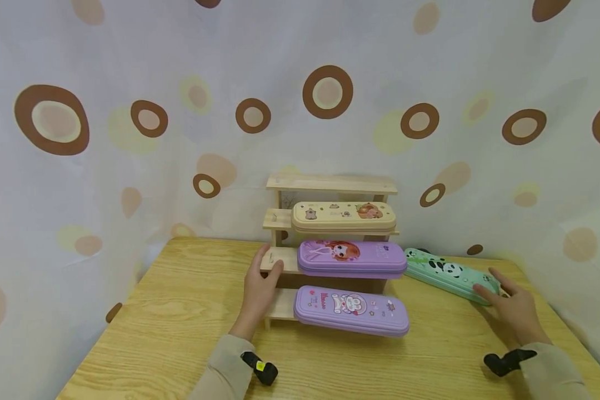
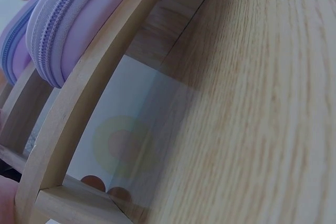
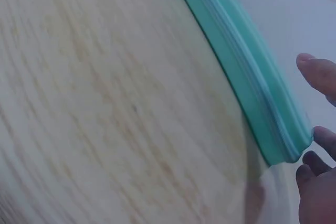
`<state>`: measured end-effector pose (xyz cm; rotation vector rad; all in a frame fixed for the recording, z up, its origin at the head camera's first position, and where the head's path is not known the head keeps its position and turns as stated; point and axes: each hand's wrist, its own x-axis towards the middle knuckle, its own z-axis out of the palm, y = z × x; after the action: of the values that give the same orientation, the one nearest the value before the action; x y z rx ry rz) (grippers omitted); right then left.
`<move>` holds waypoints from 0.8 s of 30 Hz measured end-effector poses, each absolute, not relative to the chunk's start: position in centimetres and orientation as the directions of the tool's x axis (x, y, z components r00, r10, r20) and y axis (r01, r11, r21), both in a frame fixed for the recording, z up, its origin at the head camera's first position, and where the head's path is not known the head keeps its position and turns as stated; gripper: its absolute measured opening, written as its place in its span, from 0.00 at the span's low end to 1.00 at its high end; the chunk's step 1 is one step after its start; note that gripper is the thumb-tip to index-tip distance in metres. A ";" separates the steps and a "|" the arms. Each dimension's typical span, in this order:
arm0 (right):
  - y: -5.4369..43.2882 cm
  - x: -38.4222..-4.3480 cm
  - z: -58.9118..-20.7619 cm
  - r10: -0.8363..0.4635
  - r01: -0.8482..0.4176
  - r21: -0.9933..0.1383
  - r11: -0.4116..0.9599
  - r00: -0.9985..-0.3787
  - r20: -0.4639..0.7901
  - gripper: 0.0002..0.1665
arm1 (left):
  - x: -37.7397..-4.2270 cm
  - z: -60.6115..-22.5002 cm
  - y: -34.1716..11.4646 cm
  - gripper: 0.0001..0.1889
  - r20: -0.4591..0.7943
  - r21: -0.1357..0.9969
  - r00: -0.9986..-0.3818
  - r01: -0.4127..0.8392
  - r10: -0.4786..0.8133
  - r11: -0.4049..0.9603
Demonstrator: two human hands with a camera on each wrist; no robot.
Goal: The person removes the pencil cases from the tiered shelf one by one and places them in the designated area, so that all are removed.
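Note:
My left hand point(image 1: 260, 291) holds the left end of a stepped wooden rack point(image 1: 282, 258), thumb in front and forefinger along the outer side; the other fingers are hidden. On the rack's steps lie a cream pencil case point(image 1: 344, 216), a purple pencil case with a doll picture point(image 1: 352, 259) and a lilac pencil case with a rabbit point(image 1: 351, 310). To the right, a green panda pencil case point(image 1: 445, 272) lies slanted on the table. My right hand point(image 1: 515, 308) is at its near right end, fingers spread around it; in the right wrist view the green case point(image 3: 252, 77) shows its zipped side.
The rack's top step point(image 1: 332, 183) bears nothing. A wood-grain table point(image 1: 180, 311) stands against a wall covering point(image 1: 280, 50) with brown and peach spots. The lilac case juts beyond the front step on the right, close to the green case's side of the table.

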<state>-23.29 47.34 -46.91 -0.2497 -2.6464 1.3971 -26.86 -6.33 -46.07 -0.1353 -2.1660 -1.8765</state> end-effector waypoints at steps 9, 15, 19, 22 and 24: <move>46.1 -23.1 -45.7 0.197 -0.026 -0.832 0.554 -0.967 0.161 0.47 | -26.8 -46.2 -6.4 0.30 0.265 0.955 -0.958 0.245 -0.113 0.168; 45.0 -23.1 -45.3 0.172 -0.105 -0.833 0.544 -0.957 0.233 0.41 | -27.0 -46.2 -6.4 0.30 0.271 0.951 -0.956 0.248 -0.110 0.184; 43.5 -23.7 -45.4 0.201 -0.214 -0.853 0.477 -0.918 0.343 0.35 | -27.1 -46.4 -6.4 0.30 0.271 0.951 -0.957 0.248 -0.107 0.186; 42.1 -24.3 -45.1 0.201 -0.292 -0.856 0.426 -0.892 0.405 0.31 | -27.1 -46.4 -6.4 0.30 0.260 0.955 -0.960 0.239 -0.105 0.178; 41.2 -24.7 -44.5 0.180 -0.345 -0.860 0.375 -0.883 0.433 0.31 | -27.2 -46.5 -6.4 0.30 0.254 0.957 -0.961 0.233 -0.108 0.173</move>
<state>-24.68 41.19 -44.54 0.1424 -2.1797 1.5268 -27.17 -6.43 -46.46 -0.1199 -2.1876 -1.8615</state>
